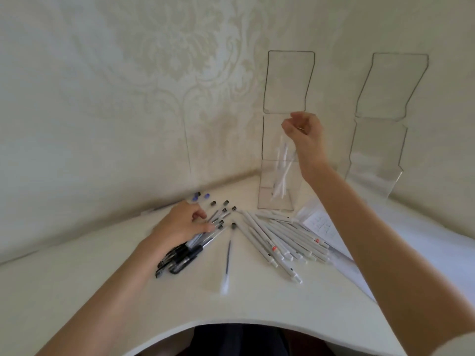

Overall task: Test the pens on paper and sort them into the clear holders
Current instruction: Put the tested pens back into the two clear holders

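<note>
My right hand point(305, 136) is raised at the mouth of the left clear holder's point(268, 140) lower pocket, fingers loosely apart. Just below it, several white pens point(280, 176) stand blurred inside that pocket. A second clear holder point(385, 150) stands empty to the right. My left hand point(180, 224) lies on the pile of clear pens with black grips point(185, 255), thumb and fingertips pinched on one of them. A fan of white pens point(280, 242) lies in front of the left holder. A single clear pen point(227, 260) lies alone between the piles.
Paper with scribbles point(322, 224) lies at the right, partly under my right forearm. Loose black and blue caps point(205, 196) sit near the wall. The white desk point(90, 273) has a curved cut-out front edge, and patterned walls close in behind.
</note>
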`<state>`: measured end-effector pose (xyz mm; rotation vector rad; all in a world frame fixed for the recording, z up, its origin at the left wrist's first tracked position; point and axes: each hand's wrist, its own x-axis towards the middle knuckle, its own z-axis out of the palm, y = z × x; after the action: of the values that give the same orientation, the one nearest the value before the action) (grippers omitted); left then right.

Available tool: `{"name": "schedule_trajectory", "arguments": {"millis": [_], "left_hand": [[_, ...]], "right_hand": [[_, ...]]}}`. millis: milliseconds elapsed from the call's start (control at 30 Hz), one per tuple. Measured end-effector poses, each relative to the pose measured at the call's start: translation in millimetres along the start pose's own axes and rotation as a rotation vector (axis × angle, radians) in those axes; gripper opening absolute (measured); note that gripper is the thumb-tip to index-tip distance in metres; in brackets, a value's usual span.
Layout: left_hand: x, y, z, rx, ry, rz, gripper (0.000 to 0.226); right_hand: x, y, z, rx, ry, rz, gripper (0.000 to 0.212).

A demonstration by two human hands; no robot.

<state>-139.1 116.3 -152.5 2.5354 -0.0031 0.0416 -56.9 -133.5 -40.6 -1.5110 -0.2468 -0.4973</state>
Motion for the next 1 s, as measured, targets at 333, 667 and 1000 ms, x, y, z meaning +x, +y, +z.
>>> {"name": "schedule_trajectory", "arguments": {"millis": [333, 667, 1000], "left_hand": [[-2.0, -19.9, -3.5, 0.166, 0.287, -0.053, 0.024], [-42.8, 66.4, 27.8, 0.046, 0.246, 0.129, 0.032], [-39.9, 99.3, 81.2, 0.307, 0.120, -0.020, 0.082]], "right_hand": [[-98.0, 26.2, -29.4, -0.616, -0.292, -0.382, 0.011], [-105.8, 70.0, -69.3, -1.056, -0.482, 0.189, 0.041], [-108.5, 65.3, -60.7, -0.899, -0.542, 0.184, 0.029]]}}
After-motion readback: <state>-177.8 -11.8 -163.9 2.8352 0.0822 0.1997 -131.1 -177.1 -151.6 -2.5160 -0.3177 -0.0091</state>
